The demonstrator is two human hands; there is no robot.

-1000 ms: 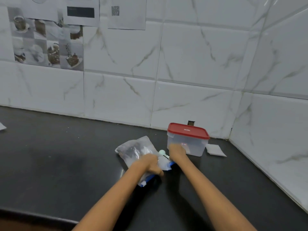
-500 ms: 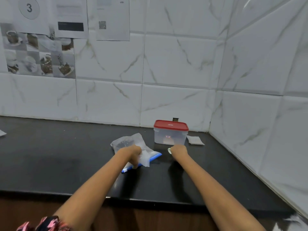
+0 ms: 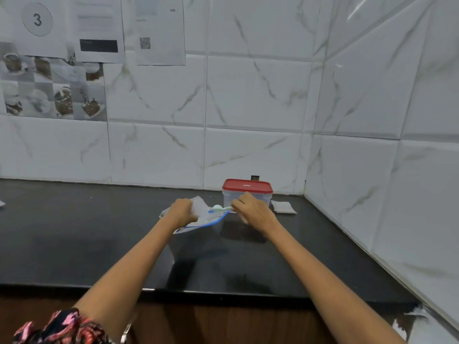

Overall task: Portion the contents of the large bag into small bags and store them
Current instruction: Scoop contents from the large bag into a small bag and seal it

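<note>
On the black counter (image 3: 99, 232), the left hand (image 3: 182, 211) grips the clear blue-zipped large bag (image 3: 201, 217); its contents are too blurred to identify. The right hand (image 3: 253, 211) pinches a pale green spoon (image 3: 219, 208), seemingly empty, just before the red-lidded container (image 3: 247, 192), whose inside is unreadable.

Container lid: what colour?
Red. The container lid sits on a clear tub by the back wall, best seen in the head view.
</note>
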